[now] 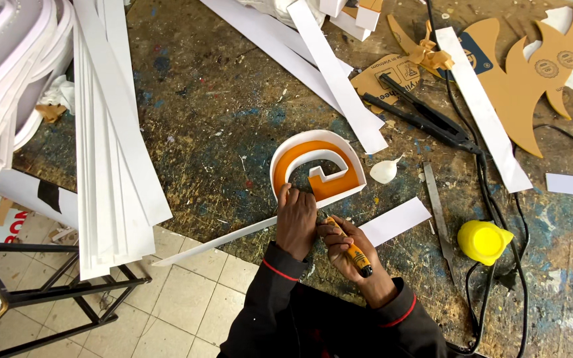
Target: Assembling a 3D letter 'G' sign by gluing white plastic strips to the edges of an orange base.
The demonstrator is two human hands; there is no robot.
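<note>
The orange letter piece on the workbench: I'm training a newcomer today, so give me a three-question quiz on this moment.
1. True or false: the left hand rests on the orange letter piece.
2. What does the right hand hold? A) orange-handled knife B) scissors C) brush
3. What colour is the cap lying on the workbench to the right of the hands?

Key: 1 true; 2 A, the orange-handled knife; 3 yellow.

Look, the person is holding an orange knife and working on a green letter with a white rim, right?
Not quite: the letter is orange inside, not green, as the head view shows. The rest holds: white rim, and the right hand holds an orange knife.
</note>
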